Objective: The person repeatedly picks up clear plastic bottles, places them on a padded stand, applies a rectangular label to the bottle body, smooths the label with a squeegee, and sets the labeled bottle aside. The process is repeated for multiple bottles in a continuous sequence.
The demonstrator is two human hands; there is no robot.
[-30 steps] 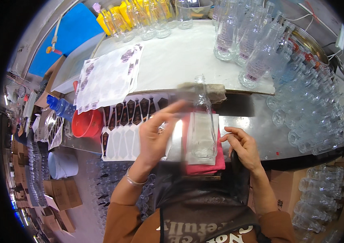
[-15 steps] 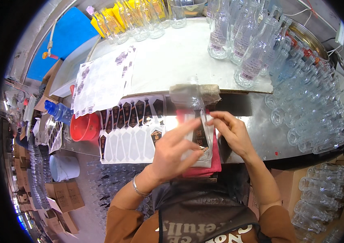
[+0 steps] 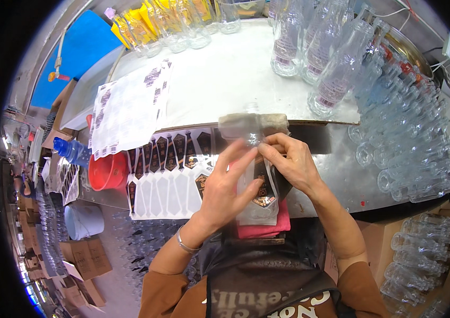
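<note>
A clear glass bottle (image 3: 254,140) lies on its back in front of me, its neck pointing away and resting on a rolled beige cloth (image 3: 275,123). On its upper side is a black tie-shaped label (image 3: 263,188), the narrow end toward the neck. My left hand (image 3: 227,185) grips the bottle from the left, fingertips at the neck and thumb over the label. At the same spot my right hand (image 3: 293,163) pinches the label's narrow end between thumb and forefinger. Its exact fingertip contact is partly hidden. A pink cloth (image 3: 259,230) lies under the bottle.
Left of the bottle is a label sheet (image 3: 166,193) with several black labels and bare backing. Printed sheets (image 3: 129,108) overhang the white board (image 3: 219,69). Labelled bottles (image 3: 331,87) stand back right; many bottles (image 3: 410,143) lie at right. A red bucket (image 3: 108,170) sits left.
My left hand has moved from above the label to the bottle's neck. My right hand has shifted left and away from me, so both hands' fingertips now meet there.
</note>
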